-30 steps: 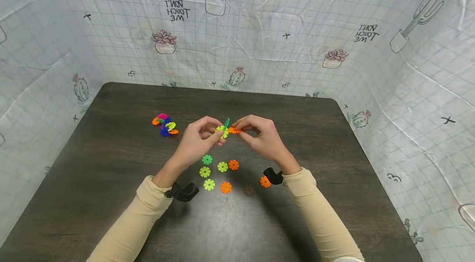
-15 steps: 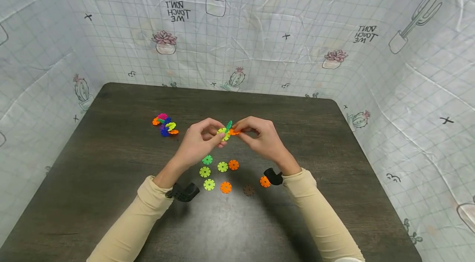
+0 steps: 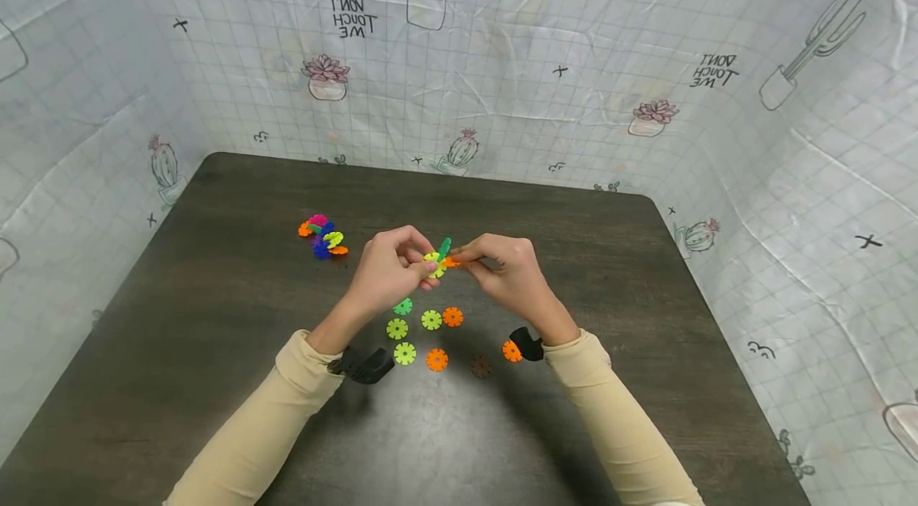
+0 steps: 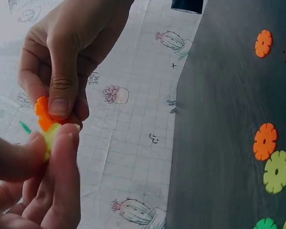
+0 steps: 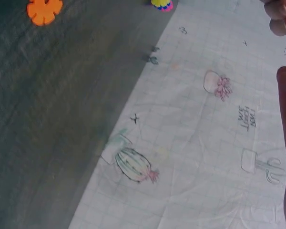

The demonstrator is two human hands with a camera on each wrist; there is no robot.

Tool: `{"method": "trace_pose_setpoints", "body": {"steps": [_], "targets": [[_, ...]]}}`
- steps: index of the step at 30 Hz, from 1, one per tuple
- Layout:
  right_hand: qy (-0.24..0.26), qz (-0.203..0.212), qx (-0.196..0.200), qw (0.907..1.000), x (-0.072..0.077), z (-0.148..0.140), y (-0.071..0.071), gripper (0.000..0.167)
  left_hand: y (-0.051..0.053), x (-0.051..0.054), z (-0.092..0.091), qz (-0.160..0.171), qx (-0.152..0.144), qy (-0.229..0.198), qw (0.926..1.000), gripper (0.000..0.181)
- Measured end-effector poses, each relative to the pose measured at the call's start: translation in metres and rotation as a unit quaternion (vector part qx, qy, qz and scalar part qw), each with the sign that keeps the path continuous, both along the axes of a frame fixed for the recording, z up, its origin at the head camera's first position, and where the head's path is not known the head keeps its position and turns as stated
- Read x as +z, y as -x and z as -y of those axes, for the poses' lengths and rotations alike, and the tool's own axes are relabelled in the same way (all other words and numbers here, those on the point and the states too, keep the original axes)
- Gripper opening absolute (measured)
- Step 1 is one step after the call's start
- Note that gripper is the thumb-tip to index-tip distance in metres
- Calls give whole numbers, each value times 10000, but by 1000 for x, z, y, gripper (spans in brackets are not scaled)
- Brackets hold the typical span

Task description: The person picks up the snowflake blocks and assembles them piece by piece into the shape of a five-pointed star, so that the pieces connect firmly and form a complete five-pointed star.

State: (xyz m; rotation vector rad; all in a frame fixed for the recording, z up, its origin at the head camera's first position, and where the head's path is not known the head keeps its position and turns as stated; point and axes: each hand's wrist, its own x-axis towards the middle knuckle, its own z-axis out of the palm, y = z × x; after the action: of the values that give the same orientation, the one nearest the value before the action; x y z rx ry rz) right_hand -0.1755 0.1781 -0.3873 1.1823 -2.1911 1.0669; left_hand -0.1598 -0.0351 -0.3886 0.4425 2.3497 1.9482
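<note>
Between thumb and fingers, my left hand [image 3: 387, 271] pinches a yellow-green notched disc [image 4: 50, 139], a flat flower-shaped connector piece. A green disc [image 3: 445, 249] stands at an angle to it, apparently joined. My right hand [image 3: 511, 273] pinches an orange notched disc [image 4: 42, 112] by its side. In the left wrist view the orange disc's edge meets the yellow-green one; fingers hide how far their slots engage. Both hands are raised over the table. The right wrist view catches only part of the fingers and the orange piece at its right edge.
Loose discs lie on the dark table [image 3: 215, 315] below the hands: green [image 3: 403, 305], several yellow-green [image 3: 405, 354], several orange [image 3: 437, 360] and a brown one [image 3: 481, 366]. A joined multicoloured disc cluster [image 3: 323, 238] sits at back left. A printed cloth [image 3: 502, 92] hangs behind.
The orange disc in my right hand has come closer to the yellow-green and green pieces and now meets them. Both hands sit slightly lower in the head view. The loose discs stay put.
</note>
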Motion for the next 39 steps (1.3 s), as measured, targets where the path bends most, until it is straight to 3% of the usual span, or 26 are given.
{"method": "trace_pose_setpoints", "body": {"steps": [5,8,17,30,32,35,39], "targets": [[-66,129,-74,9999,-6,5,-2,17,-1,-6,-3,191,275,90,9994,8],[-170,164,-189,9995,-10,6,-4,17,-1,-9,-5,321,248,159,9991,9],[-49,341,-101,9994,-15,3,-5,19,2,-11,-3,281,-141,101,9995,8],[-153,186,-104,9997,-8,7,4,21,10,-7,15,62,-692,-138,9975,14],[-63,234,-97,9997,-7,8,4,24,14,-7,19,8,-642,-125,9979,15],[38,339,-227,9992,-7,7,4,32,22,-12,28,-97,-338,-94,9993,17],[-61,571,-451,9973,-9,4,3,36,37,-28,46,-52,177,146,9997,20]]}}
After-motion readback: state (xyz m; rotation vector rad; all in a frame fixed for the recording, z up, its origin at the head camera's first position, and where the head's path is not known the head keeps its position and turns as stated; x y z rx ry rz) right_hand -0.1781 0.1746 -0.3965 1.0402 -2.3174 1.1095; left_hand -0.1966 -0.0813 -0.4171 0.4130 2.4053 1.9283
